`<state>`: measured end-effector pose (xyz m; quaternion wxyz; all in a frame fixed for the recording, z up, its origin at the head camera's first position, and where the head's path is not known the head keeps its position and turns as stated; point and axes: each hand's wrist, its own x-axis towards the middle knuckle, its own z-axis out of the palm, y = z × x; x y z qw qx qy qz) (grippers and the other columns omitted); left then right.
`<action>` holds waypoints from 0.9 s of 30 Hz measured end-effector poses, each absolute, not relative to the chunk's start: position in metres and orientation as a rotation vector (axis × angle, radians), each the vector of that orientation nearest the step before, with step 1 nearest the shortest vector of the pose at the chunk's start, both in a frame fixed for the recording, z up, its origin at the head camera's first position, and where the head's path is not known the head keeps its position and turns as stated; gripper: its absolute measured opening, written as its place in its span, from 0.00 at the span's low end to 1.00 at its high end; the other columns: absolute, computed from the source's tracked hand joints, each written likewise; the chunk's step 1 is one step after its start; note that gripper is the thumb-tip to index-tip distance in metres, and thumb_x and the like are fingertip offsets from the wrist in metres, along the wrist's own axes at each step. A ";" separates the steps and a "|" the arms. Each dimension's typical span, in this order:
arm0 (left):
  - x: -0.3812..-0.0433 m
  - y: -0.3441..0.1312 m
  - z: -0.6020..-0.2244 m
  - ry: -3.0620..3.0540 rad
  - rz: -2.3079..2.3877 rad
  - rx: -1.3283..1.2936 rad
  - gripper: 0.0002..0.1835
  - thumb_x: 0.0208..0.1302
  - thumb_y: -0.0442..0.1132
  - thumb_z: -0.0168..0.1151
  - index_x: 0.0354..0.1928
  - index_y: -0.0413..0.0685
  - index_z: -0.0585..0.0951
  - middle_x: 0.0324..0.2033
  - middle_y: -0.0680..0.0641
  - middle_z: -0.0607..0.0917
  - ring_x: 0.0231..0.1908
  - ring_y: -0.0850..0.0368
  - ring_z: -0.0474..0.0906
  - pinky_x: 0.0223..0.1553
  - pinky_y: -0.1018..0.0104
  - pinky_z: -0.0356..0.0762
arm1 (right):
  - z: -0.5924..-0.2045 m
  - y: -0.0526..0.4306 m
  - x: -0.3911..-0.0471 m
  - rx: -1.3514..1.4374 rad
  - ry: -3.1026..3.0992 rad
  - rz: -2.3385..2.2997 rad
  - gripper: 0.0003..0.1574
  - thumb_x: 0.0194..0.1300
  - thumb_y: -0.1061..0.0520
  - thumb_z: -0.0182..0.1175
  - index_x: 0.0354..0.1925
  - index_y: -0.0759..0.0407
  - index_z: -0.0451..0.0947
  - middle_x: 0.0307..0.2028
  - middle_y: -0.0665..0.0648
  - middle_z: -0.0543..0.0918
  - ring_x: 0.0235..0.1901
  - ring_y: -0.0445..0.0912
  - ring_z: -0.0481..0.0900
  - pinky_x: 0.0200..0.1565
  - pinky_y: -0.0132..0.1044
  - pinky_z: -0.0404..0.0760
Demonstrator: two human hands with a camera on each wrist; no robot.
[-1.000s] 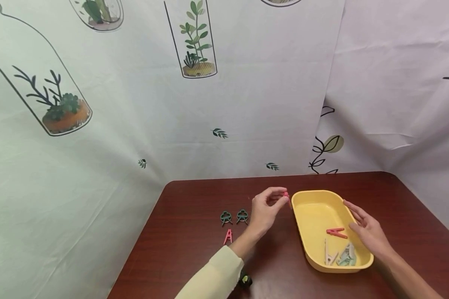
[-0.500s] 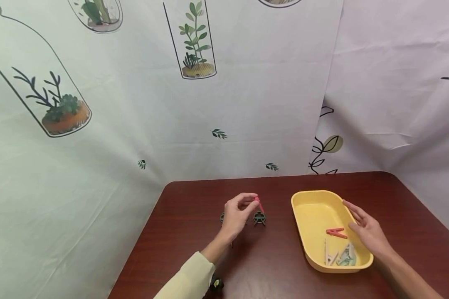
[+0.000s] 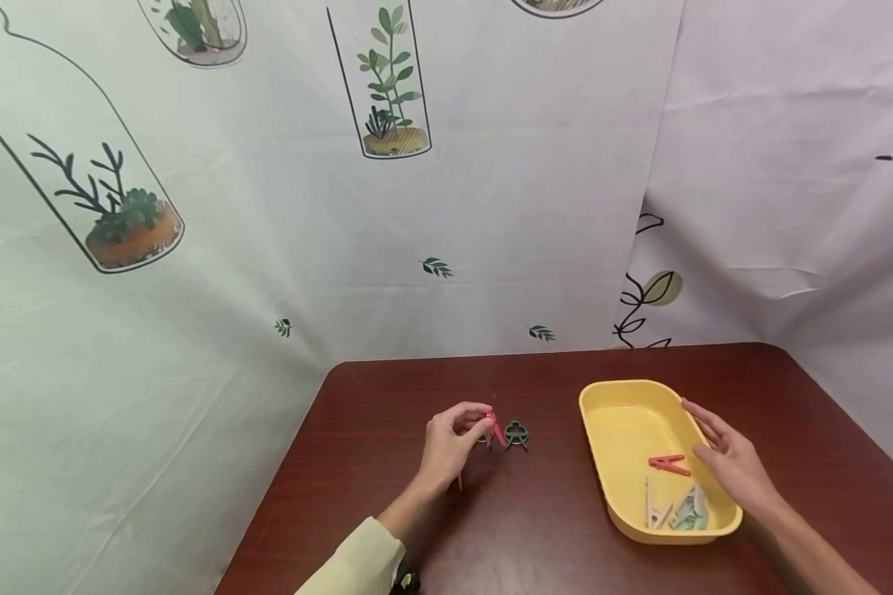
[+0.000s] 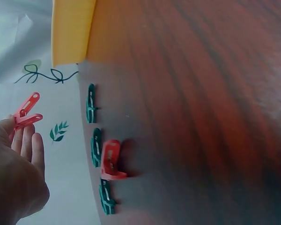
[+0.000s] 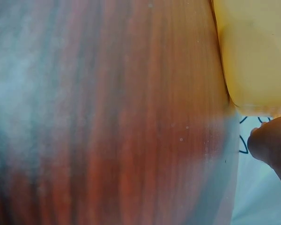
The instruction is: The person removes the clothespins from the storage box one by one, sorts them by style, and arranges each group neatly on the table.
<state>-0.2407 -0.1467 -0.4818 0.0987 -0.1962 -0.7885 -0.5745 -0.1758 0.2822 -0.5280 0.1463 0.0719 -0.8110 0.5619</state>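
My left hand point(image 3: 446, 446) pinches a red clothespin point(image 3: 494, 428) between thumb and fingertips, above the table. In the left wrist view that clothespin point(image 4: 28, 112) points its two legs away from the fingers. Below it, three dark green round clips point(image 4: 96, 147) stand in a row, and another red clothespin point(image 4: 111, 159) is beside them. The head view shows one green clip point(image 3: 517, 434) fully; the hand hides others. On the right, my right hand point(image 3: 737, 463) holds the side rim of a yellow tray point(image 3: 618, 413), thumb at the rim and fingers along the outer wall.
Inside the tray lie a red clothespin point(image 3: 670, 464), a pale clothespin point(image 3: 656, 512) and a greenish-white clip or clips point(image 3: 690, 508). The dark red-brown table point(image 3: 551, 529) ends at the back against a printed cloth point(image 3: 491, 207).
The left hand has moved left, away from the tray, and lowered the red clothespin toward the green clips. A third green clip has come into view. The right hand and tray stay put.
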 end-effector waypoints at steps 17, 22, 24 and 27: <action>-0.235 -0.166 -0.506 -2.459 -1.621 -0.522 0.08 0.67 0.38 0.75 0.46 0.46 0.91 0.37 0.53 0.93 0.35 0.60 0.90 0.33 0.73 0.81 | -0.529 0.283 -0.176 0.270 -2.289 1.642 0.37 0.75 0.75 0.51 0.78 0.70 0.61 0.68 0.26 0.68 0.59 0.14 0.66 0.51 0.15 0.74; -0.234 -0.168 -0.510 -2.488 -1.606 -0.501 0.09 0.67 0.39 0.76 0.45 0.44 0.92 0.36 0.53 0.93 0.36 0.58 0.91 0.34 0.74 0.81 | -0.529 0.283 -0.177 0.263 -2.279 1.649 0.37 0.74 0.76 0.51 0.78 0.70 0.61 0.66 0.23 0.68 0.60 0.14 0.66 0.51 0.14 0.73; -0.234 -0.169 -0.512 -2.499 -1.590 -0.504 0.08 0.67 0.39 0.76 0.45 0.45 0.92 0.36 0.53 0.93 0.36 0.58 0.91 0.36 0.73 0.82 | -0.530 0.283 -0.177 0.263 -2.271 1.650 0.38 0.74 0.77 0.51 0.78 0.69 0.62 0.66 0.23 0.68 0.60 0.14 0.65 0.51 0.14 0.73; -0.233 -0.170 -0.514 -2.515 -1.562 -0.509 0.07 0.67 0.39 0.75 0.44 0.47 0.92 0.35 0.53 0.93 0.35 0.59 0.91 0.34 0.72 0.82 | -0.531 0.283 -0.177 0.264 -2.267 1.650 0.38 0.73 0.77 0.51 0.78 0.69 0.62 0.65 0.23 0.69 0.60 0.14 0.65 0.51 0.14 0.73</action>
